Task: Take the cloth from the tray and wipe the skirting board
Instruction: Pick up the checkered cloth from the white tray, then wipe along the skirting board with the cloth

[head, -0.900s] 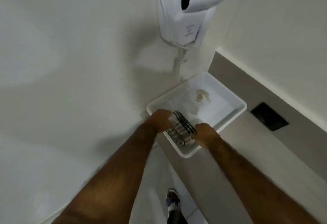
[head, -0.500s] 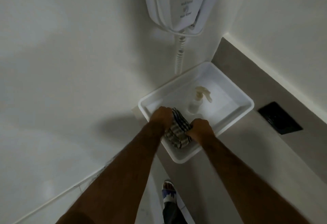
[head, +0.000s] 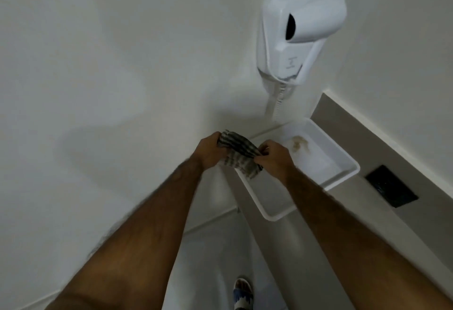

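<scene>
A striped grey-and-white cloth (head: 239,155) hangs between both hands, lifted above the near left corner of the white tray (head: 343,172). My left hand (head: 208,151) grips its left end and my right hand (head: 274,156) grips its right end. The tray sits on a grey counter against the white wall, with a blurred pale spray bottle (head: 297,144) inside it. The skirting board (head: 208,224) runs along the foot of the wall below my left forearm, where wall meets floor.
A white wall-mounted hair dryer (head: 301,30) with a coiled cord hangs above the tray. A black socket plate (head: 391,188) is set into the grey counter (head: 367,211) on the right. My sandalled foot (head: 242,293) stands on the pale floor.
Both hands have lifted the cloth up out of the tray and drawn it left, stretching it between them. The view has swung left and down.
</scene>
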Action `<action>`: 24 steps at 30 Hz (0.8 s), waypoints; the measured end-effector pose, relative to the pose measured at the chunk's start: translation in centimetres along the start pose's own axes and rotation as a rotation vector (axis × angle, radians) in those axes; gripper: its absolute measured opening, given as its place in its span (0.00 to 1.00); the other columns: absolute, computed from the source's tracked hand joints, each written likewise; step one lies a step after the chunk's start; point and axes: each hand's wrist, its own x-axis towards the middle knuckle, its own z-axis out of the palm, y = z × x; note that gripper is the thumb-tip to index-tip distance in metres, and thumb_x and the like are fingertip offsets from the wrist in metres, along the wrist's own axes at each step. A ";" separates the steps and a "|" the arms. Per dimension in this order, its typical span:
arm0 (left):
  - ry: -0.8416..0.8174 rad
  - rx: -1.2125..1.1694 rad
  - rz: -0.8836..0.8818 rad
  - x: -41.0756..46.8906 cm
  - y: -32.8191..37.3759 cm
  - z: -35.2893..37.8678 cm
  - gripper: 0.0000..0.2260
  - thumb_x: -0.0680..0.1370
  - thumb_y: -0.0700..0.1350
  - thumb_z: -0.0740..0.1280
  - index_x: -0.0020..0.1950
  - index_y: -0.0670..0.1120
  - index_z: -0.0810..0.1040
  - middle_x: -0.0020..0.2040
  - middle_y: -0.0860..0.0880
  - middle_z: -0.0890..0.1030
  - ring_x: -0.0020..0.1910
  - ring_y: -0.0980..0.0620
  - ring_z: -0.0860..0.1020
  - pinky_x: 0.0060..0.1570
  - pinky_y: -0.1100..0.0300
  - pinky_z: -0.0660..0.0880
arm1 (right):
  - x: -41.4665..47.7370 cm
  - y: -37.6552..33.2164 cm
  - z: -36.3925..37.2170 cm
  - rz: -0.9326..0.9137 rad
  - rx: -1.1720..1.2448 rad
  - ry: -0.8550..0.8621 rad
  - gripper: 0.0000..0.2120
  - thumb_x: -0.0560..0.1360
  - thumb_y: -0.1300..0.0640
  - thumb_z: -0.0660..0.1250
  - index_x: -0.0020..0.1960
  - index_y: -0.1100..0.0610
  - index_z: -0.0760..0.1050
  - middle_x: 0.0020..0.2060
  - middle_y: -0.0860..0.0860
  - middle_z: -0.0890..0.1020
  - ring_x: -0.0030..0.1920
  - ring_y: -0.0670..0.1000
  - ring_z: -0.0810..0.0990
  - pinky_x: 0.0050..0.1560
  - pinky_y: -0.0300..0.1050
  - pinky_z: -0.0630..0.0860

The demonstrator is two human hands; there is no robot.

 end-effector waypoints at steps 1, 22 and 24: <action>0.040 -0.019 0.008 -1.5 -0.2 -1.9 0.14 0.78 0.45 0.70 0.61 0.40 0.77 0.58 0.43 0.83 0.55 0.46 0.79 0.52 0.58 0.73 | -0.7 -2.1 0.1 -0.045 0.001 0.006 0.11 0.74 0.64 0.78 0.53 0.57 0.80 0.43 0.51 0.84 0.38 0.45 0.81 0.27 0.21 0.73; 0.605 -0.685 -0.069 -36.0 -16.1 -25.2 0.12 0.75 0.40 0.72 0.59 0.43 0.84 0.57 0.41 0.88 0.51 0.47 0.86 0.58 0.49 0.81 | -20.8 -31.9 16.9 -0.653 0.020 -0.238 0.13 0.78 0.61 0.79 0.62 0.60 0.86 0.52 0.54 0.89 0.53 0.55 0.88 0.63 0.55 0.84; 0.632 -0.799 -0.091 -36.9 -18.1 -24.9 0.14 0.76 0.40 0.70 0.61 0.41 0.82 0.55 0.41 0.87 0.51 0.46 0.85 0.54 0.50 0.82 | -21.2 -32.3 19.2 -0.641 0.036 -0.273 0.13 0.78 0.61 0.79 0.62 0.61 0.86 0.52 0.55 0.89 0.53 0.56 0.89 0.62 0.56 0.85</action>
